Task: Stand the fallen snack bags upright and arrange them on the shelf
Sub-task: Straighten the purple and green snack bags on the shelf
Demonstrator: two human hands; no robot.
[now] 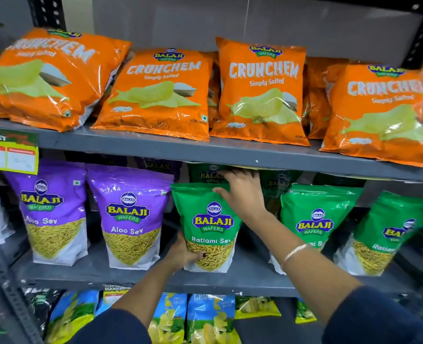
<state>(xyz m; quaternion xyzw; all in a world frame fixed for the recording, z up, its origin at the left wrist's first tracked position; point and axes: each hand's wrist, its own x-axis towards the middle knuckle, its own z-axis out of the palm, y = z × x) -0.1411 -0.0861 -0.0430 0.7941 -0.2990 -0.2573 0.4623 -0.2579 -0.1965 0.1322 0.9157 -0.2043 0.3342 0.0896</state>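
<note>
Bag of Ratlami Sev [212,220] upright, left hand [184,253] clamped round base, right hand [242,196] clamped on top

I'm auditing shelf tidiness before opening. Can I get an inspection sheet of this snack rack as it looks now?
Surface: grey middle shelf, with bags standing in a row along it.
Job's things: Ratlami Sev bag upright at the front; two more green bags to its right, the farthest one tilted; purple Aloo Sev bags upright on the left.
Clutter: nothing seen.
Grips: left grip holds the Ratlami Sev bag's lower left corner; right grip holds its top edge.
Cables: nothing seen.
Surroundings: orange Crunchem bags lean on the shelf above; price tag at left; blue bags below.
</note>
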